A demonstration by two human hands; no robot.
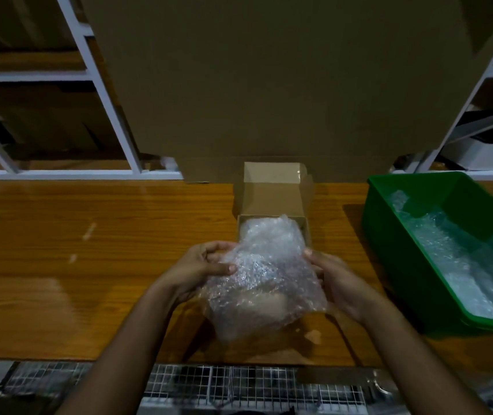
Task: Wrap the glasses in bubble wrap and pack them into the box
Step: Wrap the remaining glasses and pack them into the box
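I am gripping a wrapped bundle (pixel 264 283) between my left hand (pixel 206 269) and right hand (pixel 336 284), just near the open box (pixel 272 202); wrapping seems done, packing is left.

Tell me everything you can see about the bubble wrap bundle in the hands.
The bubble wrap bundle is clear, crinkled plastic wrapped loosely around something pale that cannot be made out. The left hand and right hand grip its sides, holding it above the wooden table, its far end over the open cardboard box.
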